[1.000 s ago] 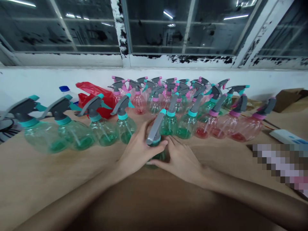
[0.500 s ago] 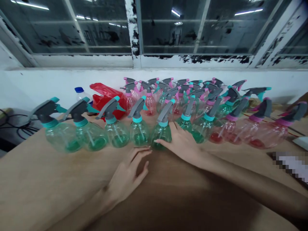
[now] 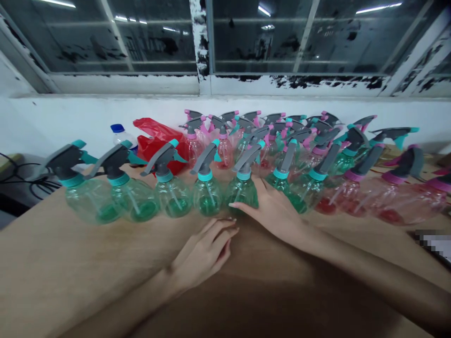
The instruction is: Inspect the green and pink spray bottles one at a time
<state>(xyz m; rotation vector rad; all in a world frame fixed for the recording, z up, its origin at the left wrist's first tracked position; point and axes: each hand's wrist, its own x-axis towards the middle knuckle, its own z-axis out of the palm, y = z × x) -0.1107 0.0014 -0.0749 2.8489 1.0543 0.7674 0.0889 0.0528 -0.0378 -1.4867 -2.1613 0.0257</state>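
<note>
My right hand is closed around the right side of a green spray bottle, thumb across its front. The bottle stands upright on the table, with a grey trigger head and a turquoise collar. My left hand hovers low over the tabletop just in front of the row. Its fingers are loosely bent and close together, stretched toward the right, with nothing visible in them. Left of the held bottle is another green spray bottle. Beyond my right hand stands one more green bottle, partly hidden by the fingers.
Several green spray bottles continue the front row leftward; pink ones continue it rightward. Behind stand more pink and green bottles, a red plastic bag and a blue-capped bottle. Black cables lie at the left edge.
My left hand has moved to the right, and its fingers and thumb have drawn together. My right hand stays on the same green spray bottle. The view has shifted slightly.
</note>
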